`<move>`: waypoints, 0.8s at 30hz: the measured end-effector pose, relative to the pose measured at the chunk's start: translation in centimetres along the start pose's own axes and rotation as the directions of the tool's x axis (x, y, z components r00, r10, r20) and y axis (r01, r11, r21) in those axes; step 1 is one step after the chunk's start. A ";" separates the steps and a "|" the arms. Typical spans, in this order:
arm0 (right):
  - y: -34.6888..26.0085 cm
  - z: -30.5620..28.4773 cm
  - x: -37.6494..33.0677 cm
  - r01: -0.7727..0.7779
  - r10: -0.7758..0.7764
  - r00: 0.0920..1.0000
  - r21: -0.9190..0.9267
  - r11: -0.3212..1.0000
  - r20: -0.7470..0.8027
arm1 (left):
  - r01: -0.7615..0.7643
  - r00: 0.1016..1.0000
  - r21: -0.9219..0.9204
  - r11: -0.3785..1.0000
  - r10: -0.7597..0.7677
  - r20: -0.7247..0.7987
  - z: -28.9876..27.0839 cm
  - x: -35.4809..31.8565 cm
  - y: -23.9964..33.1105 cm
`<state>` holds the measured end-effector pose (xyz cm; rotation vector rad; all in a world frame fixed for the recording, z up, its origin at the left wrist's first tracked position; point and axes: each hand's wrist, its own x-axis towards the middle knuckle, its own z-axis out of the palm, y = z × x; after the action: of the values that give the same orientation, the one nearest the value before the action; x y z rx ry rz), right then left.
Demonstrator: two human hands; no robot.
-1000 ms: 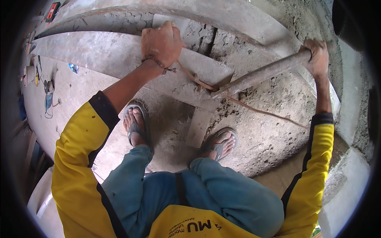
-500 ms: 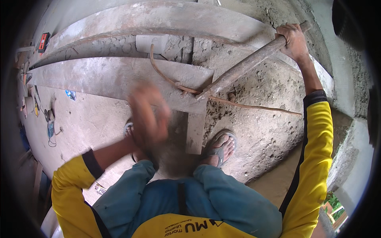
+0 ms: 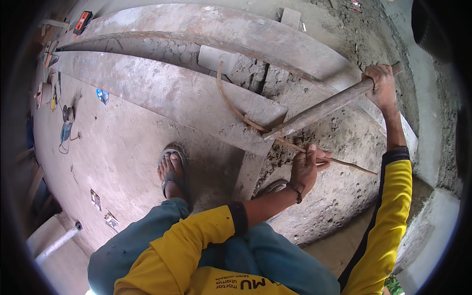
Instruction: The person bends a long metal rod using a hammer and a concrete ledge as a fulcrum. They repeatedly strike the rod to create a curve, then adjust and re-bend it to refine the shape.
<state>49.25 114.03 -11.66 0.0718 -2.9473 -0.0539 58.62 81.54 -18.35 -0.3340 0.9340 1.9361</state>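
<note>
A pickaxe with a long, thin, curved brown head (image 3: 235, 109) and a thick wooden handle (image 3: 327, 110) lies slanting across the work spot. My right hand (image 3: 381, 88) is closed round the handle near its upper end. Lower down, my left hand (image 3: 306, 169) grips the right half of the pick's head, thumb and fingers about the thin bar. One tip of the head curves over a grey-brown plank (image 3: 177, 91). The other tip points right, over rough, pitted ground (image 3: 324, 206).
A second long plank (image 3: 206, 24) runs behind the first, with rubble in the gap between them. A short board (image 3: 248, 174) lies by my feet. Toward the left are an angle grinder (image 3: 67, 123), a blue wrapper (image 3: 103, 96), an orange-and-black tool (image 3: 82, 22) and a pipe (image 3: 58, 244).
My left hand has swung from over the left foot across to the right and taken hold of the pick's head. My right hand keeps its grip on the handle. The view has shifted.
</note>
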 end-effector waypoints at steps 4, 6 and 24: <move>0.4 -1.3 2.4 0.055 -0.055 0.998 -0.013 0.998 -0.003 | -0.047 0.999 -0.079 0.996 0.048 0.022 1.3 0.8 -0.1; 0.3 -1.8 3.9 0.122 -0.122 0.992 -0.012 0.992 -0.017 | -0.033 0.999 -0.076 0.997 0.034 0.010 2.3 0.9 0.0; -2.5 -3.0 16.0 0.487 -0.494 0.862 -0.079 0.870 -0.113 | 0.028 0.997 -0.273 0.962 -0.007 0.078 4.8 1.8 -0.6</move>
<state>34.26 110.62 -5.75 0.7893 -2.7155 -0.1846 58.84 86.32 -16.49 -0.4232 0.6111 2.0492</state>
